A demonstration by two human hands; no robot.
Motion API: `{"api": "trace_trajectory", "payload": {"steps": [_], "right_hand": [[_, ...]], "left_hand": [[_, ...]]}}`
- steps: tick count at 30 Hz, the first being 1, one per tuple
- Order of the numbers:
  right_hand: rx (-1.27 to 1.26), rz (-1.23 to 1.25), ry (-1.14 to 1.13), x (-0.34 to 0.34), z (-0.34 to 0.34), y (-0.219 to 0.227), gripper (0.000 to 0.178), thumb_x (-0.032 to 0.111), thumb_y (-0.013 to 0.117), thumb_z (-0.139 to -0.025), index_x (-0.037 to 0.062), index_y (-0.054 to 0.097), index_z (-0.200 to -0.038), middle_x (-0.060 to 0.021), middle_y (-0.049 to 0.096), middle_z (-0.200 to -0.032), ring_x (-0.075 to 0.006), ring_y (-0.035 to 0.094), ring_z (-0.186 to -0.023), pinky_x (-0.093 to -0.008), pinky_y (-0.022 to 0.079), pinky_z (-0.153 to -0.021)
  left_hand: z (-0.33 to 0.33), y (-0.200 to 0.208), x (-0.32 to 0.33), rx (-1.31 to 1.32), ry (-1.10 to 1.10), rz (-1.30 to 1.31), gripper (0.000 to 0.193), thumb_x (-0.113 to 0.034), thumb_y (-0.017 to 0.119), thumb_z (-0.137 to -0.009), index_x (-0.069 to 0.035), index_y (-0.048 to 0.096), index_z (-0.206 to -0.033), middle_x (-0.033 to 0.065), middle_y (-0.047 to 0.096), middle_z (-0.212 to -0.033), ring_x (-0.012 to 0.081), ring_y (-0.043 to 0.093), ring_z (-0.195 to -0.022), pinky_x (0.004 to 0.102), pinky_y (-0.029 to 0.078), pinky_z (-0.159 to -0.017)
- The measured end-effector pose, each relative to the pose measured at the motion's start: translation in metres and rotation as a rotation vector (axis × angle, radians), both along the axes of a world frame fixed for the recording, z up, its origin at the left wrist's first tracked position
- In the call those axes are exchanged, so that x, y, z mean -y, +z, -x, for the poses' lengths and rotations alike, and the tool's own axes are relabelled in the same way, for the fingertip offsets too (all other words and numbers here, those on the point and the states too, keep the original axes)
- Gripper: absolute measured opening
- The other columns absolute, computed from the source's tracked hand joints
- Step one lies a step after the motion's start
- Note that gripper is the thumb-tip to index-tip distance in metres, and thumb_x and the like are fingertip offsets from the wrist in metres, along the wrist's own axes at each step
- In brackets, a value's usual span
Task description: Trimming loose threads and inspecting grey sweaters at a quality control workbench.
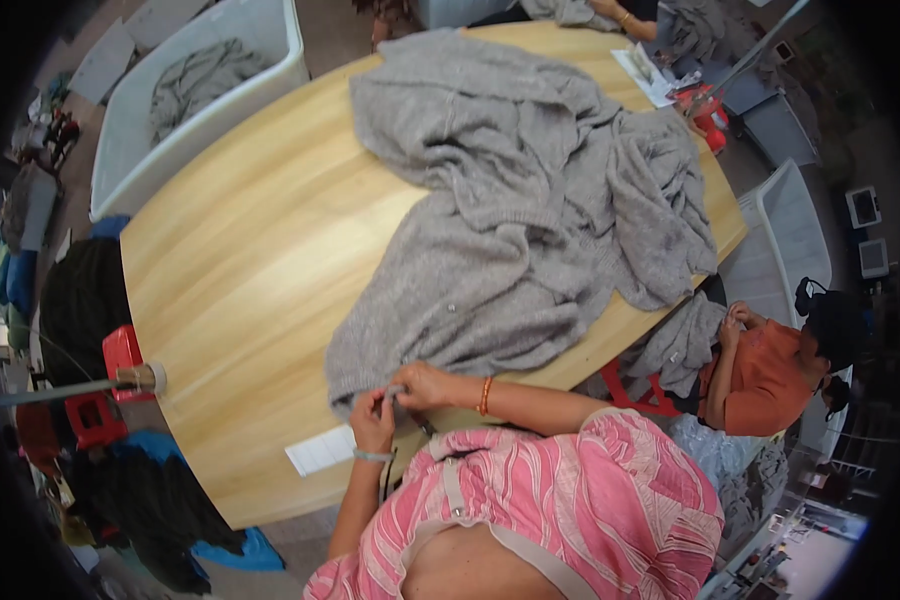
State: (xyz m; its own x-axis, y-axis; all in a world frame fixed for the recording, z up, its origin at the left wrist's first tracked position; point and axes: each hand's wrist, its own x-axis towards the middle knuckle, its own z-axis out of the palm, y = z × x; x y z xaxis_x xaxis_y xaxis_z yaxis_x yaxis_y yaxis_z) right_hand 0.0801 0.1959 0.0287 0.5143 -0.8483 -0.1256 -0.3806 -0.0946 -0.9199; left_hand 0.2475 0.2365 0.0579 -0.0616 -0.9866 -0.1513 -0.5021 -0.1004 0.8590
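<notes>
A heap of grey knitted cardigans [470, 250] covers the middle and right of the wooden table [260, 250]. At the heap's near edge, my left hand [373, 424] is closed, its fingertips pinching a small grey bit of the knit. My right hand [422, 386] is closed at the same spot, fingertips almost meeting those of the left. What lies between the fingers is small and partly hidden. A small shiny button [451, 308] shows on the cloth beyond my hands. Just below my right hand is a slim dark object [426, 426], too small to name.
A white paper sheet [320, 451] lies left of my left hand. Beyond the table's left side stands a white bin [300, 60] with grey knitwear. A person in orange [765, 375] sits at the right with grey cloth. A red stool [95, 420] is at the left.
</notes>
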Motion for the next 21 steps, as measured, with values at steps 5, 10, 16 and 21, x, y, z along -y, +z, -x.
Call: {"api": "trace_trajectory", "payload": {"steps": [5,10,16,21], "right_hand": [[0.020,0.031,-0.056,0.007,0.003,0.008,0.022,0.015,0.059,-0.067,-0.0040,0.063,-0.077,-0.0274,0.059,-0.073,-0.0421,0.060,-0.074,-0.0453,0.048,-0.069],[-0.021,-0.084,0.008,0.006,0.005,0.007,0.027,0.015,0.059,-0.069,-0.0031,0.066,-0.088,-0.0239,0.062,-0.078,-0.0378,0.061,-0.073,-0.0429,0.049,-0.068],[-0.048,-0.124,0.057,0.008,0.010,0.010,0.026,0.012,0.058,-0.070,-0.0041,0.065,-0.089,-0.0248,0.062,-0.079,-0.0377,0.062,-0.073,-0.0410,0.049,-0.066],[-0.019,-0.166,-0.024,0.013,0.013,0.028,0.019,0.009,0.057,-0.068,-0.0040,0.064,-0.081,-0.0270,0.059,-0.071,-0.0414,0.061,-0.070,-0.0446,0.048,-0.066]], "left_hand": [[0.003,0.002,0.005,-0.082,-0.002,-0.070,0.013,-0.004,0.060,-0.082,0.001,0.060,-0.094,0.0097,0.061,-0.080,0.0144,0.058,-0.068,0.0261,0.047,-0.063],[0.002,-0.017,-0.004,-0.242,0.094,-0.191,0.012,-0.003,0.056,-0.085,0.002,0.059,-0.096,0.0040,0.061,-0.079,0.0082,0.056,-0.069,0.0237,0.046,-0.063],[0.004,-0.021,0.002,-0.176,0.089,-0.229,0.011,-0.004,0.054,-0.085,0.001,0.058,-0.094,0.0019,0.059,-0.076,0.0074,0.053,-0.066,0.0223,0.044,-0.061],[0.007,-0.032,0.008,-0.388,0.151,-0.298,0.011,-0.004,0.054,-0.086,0.000,0.058,-0.095,-0.0004,0.058,-0.076,0.0053,0.051,-0.065,0.0208,0.041,-0.058]]}}
